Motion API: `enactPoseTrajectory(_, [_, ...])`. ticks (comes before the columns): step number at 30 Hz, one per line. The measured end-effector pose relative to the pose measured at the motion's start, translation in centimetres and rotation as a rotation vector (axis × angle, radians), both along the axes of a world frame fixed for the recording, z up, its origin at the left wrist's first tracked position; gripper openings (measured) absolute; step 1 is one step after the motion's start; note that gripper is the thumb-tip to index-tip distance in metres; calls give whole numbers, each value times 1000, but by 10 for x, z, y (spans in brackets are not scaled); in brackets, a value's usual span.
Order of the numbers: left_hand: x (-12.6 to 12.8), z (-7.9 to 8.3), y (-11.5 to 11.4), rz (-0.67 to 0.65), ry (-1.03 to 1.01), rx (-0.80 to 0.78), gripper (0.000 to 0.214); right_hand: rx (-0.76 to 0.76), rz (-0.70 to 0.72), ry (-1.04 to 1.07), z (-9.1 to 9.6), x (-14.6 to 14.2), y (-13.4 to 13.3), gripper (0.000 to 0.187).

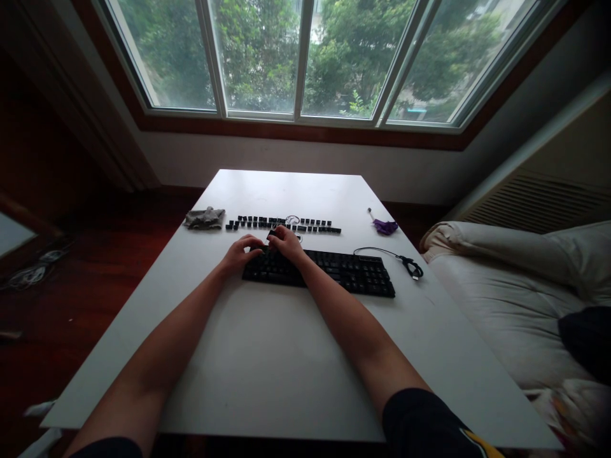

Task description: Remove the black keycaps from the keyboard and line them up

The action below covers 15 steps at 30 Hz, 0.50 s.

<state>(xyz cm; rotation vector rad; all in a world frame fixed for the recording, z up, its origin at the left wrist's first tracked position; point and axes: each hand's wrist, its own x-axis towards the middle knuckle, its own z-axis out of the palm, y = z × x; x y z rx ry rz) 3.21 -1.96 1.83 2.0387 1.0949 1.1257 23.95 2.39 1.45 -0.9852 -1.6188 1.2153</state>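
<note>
A black keyboard (344, 270) lies across the white table in front of me. My left hand (242, 252) is at its back left corner, fingers curled and thumb resting against it. Just above the keyboard's left part, my right hand (286, 242) is pinched around a small black piece that looks like a keycap (272, 235). Its fingers partly hide that piece and the keys below. Behind the hands, loose black keycaps (317, 226) are laid out in two rows. A thin wire loop (293, 219) lies among them.
On the white table (286, 356), a grey cloth (205, 218) lies at left and a purple duster-like item (384, 226) at right. The keyboard's coiled cable (412, 268) rests near the right edge. A pale sofa (491, 299) stands beside the table; a window (300, 63) is behind.
</note>
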Motion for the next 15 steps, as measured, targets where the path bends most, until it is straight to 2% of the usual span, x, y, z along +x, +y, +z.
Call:
enactPoseTrajectory(3, [-2,-6,3,83,-58,-9,27,-34,-72,33,-2,-1,2,26])
enactPoseTrajectory(7, [-15,-15,10,348,-56,-8,29,-36,-70,26,-3,-1,3,25])
enactPoseTrajectory(10, [-26,-19,15,547,48,-16,30,-39,-66,4,-3,-1,2,25])
enactPoseTrajectory(15, [-28,-16,21,723,352,73,22,-23,-50,1,-6,0,4,25])
